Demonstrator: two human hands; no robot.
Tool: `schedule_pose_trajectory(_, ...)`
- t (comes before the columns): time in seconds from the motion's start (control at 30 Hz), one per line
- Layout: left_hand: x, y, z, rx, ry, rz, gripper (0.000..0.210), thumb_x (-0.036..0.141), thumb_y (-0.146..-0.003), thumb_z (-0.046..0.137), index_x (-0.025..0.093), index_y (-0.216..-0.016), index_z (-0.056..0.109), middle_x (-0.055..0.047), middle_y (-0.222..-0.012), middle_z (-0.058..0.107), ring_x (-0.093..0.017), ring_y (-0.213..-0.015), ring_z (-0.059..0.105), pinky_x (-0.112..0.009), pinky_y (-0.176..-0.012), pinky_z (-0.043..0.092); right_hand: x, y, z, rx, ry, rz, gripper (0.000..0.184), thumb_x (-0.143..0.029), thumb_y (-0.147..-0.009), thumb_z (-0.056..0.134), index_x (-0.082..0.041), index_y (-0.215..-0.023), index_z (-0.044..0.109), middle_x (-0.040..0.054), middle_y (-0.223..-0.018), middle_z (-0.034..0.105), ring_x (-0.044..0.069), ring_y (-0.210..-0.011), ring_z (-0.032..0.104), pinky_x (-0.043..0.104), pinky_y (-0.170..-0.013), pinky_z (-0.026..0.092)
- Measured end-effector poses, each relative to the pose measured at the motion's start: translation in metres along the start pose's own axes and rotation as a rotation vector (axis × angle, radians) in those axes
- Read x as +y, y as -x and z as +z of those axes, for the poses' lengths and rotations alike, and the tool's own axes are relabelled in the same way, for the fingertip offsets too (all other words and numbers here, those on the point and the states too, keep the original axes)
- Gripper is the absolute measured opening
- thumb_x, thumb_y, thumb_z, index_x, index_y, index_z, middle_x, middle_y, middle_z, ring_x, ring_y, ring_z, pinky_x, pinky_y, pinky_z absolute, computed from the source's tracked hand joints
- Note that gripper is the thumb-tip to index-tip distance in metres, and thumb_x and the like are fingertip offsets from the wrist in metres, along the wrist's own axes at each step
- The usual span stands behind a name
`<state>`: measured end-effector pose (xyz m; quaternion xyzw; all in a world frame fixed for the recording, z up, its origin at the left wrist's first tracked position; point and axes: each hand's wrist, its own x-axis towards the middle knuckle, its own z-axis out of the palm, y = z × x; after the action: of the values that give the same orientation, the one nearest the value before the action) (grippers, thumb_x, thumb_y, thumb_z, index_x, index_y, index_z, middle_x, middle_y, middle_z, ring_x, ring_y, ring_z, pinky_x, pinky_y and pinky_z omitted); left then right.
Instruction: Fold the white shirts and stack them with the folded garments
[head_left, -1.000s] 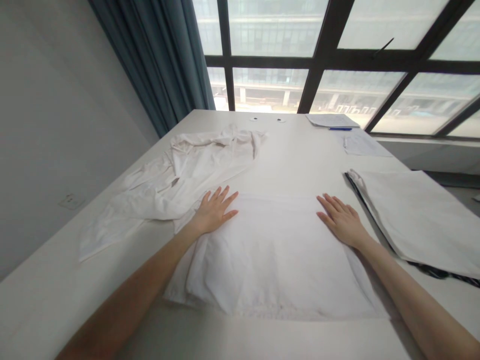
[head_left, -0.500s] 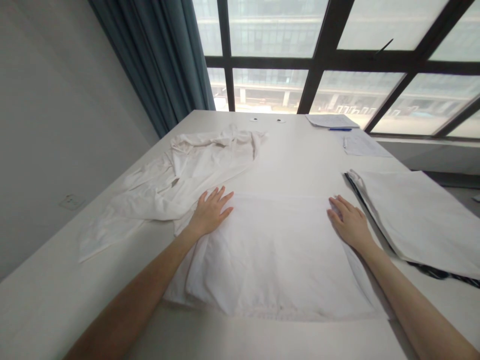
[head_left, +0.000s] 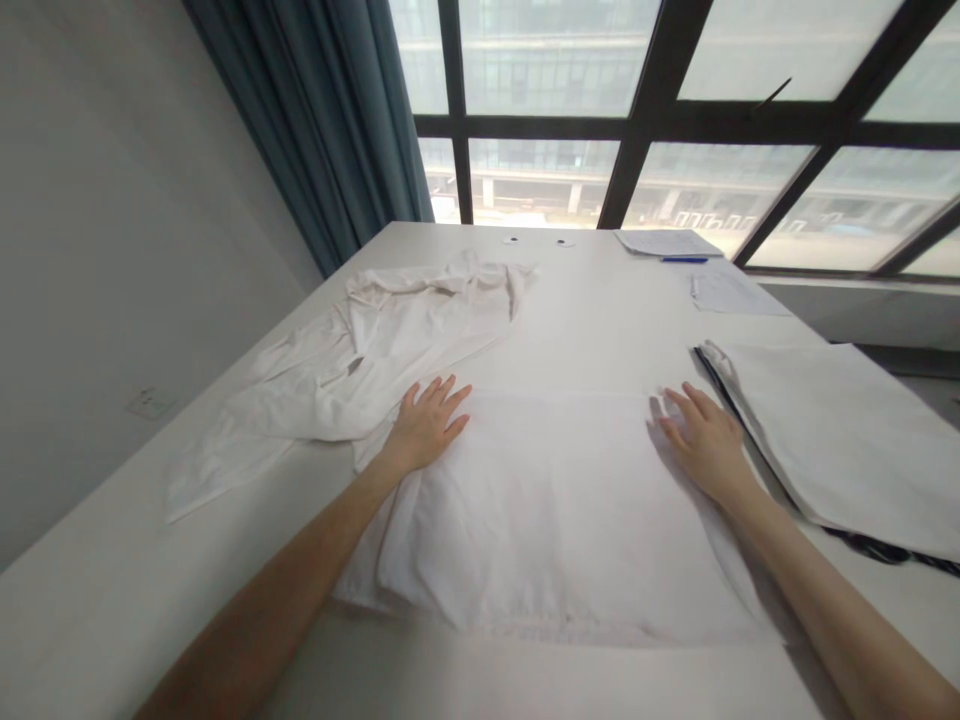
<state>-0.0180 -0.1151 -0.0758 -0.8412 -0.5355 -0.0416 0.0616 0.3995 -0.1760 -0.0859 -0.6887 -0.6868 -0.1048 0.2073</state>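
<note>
Since a second ago, the right hand (head_left: 705, 445) has been shifted outward along the far edge of the folded white cloth (head_left: 570, 520), and a dark shadow is now cast beneath its fingertips, while the left hand is kept almost in place. At far left, a crumpled white garment (head_left: 405, 335) is spread on the counter (head_left: 600, 320), apparently set aside so that the near middle is left for the cloth. The cloth's far left corner is covered by the left hand (head_left: 421, 430), its fingers spread, probably so that slipping is prevented. At the far right corner, the right fingers are slightly bent and seem raised; whether cloth is pinched cannot be told. Just beyond, a white fabric stack (head_left: 840, 430) is laid, edged with black, seemingly kept clear of the smoothing.
</note>
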Motion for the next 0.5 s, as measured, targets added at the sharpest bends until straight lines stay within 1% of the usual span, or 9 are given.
schedule_pose_trajectory(0.07, 0.001, 0.001, -0.001, 0.002, -0.011, 0.006, 0.049, 0.041, -0.100, 0.037, 0.025, -0.146, 0.041, -0.010, -0.154, 0.037, -0.028, -0.143, 0.034, -0.052, -0.114, 0.026, -0.016, -0.002, -0.005, -0.044, -0.019, -0.093, 0.046, -0.040, -0.098, 0.037, -0.017, -0.136, 0.050, 0.0194, -0.146, 0.046, 0.035, -0.136, 0.041, 0.056, -0.105, 0.037)
schedule_pose_trajectory(0.2, 0.002, 0.001, -0.002, 0.003, -0.013, 0.006, 0.049, 0.040, -0.100, 0.037, 0.025, -0.146, 0.041, -0.010, -0.154, 0.037, -0.028, -0.142, 0.034, -0.052, -0.113, 0.026, -0.062, -0.008, -0.009, -0.217, -0.077, -0.314, 0.051, -0.043, -0.098, 0.038, -0.017, -0.141, 0.044, 0.0153, -0.151, 0.041, 0.031, -0.141, 0.034, 0.051, -0.109, 0.036)
schedule_pose_trajectory(0.27, 0.001, 0.001, -0.002, 0.005, -0.015, 0.009, 0.049, 0.040, -0.100, 0.037, 0.025, -0.146, 0.041, -0.010, -0.154, 0.037, -0.028, -0.142, 0.034, -0.052, -0.113, 0.026, -0.085, -0.012, -0.008, -0.279, -0.082, -0.389, 0.053, -0.043, -0.098, 0.038, -0.018, -0.145, 0.040, 0.0124, -0.154, 0.038, 0.029, -0.143, 0.031, 0.050, -0.112, 0.032)
schedule_pose_trajectory(0.37, 0.001, 0.001, -0.001, 0.005, -0.022, 0.010, 0.049, 0.041, -0.100, 0.037, 0.025, -0.146, 0.041, -0.010, -0.154, 0.037, -0.028, -0.142, 0.035, -0.052, -0.113, 0.027, -0.108, -0.017, -0.002, -0.324, -0.073, -0.432, 0.051, -0.041, -0.099, 0.035, -0.021, -0.146, 0.040, 0.0091, -0.155, 0.038, 0.027, -0.144, 0.028, 0.051, -0.115, 0.025)
schedule_pose_trajectory(0.43, 0.001, 0.001, -0.001, 0.005, -0.024, 0.008, 0.049, 0.041, -0.100, 0.036, 0.025, -0.146, 0.041, -0.010, -0.154, 0.037, -0.028, -0.142, 0.035, -0.052, -0.113, 0.027, -0.113, -0.019, 0.004, -0.363, -0.077, -0.430, 0.051, -0.039, -0.100, 0.031, -0.022, -0.147, 0.039, 0.0075, -0.155, 0.038, 0.027, -0.144, 0.028, 0.051, -0.115, 0.024)
schedule_pose_trajectory(0.5, 0.001, 0.001, -0.001, 0.009, -0.023, 0.010, 0.049, 0.041, -0.100, 0.036, 0.025, -0.146, 0.041, -0.010, -0.154, 0.037, -0.027, -0.142, 0.035, -0.052, -0.113, 0.027, -0.112, -0.018, 0.009, -0.397, -0.089, -0.417, 0.051, -0.039, -0.101, 0.029, -0.023, -0.149, 0.037, 0.0058, -0.155, 0.037, 0.027, -0.144, 0.029, 0.051, -0.114, 0.025)
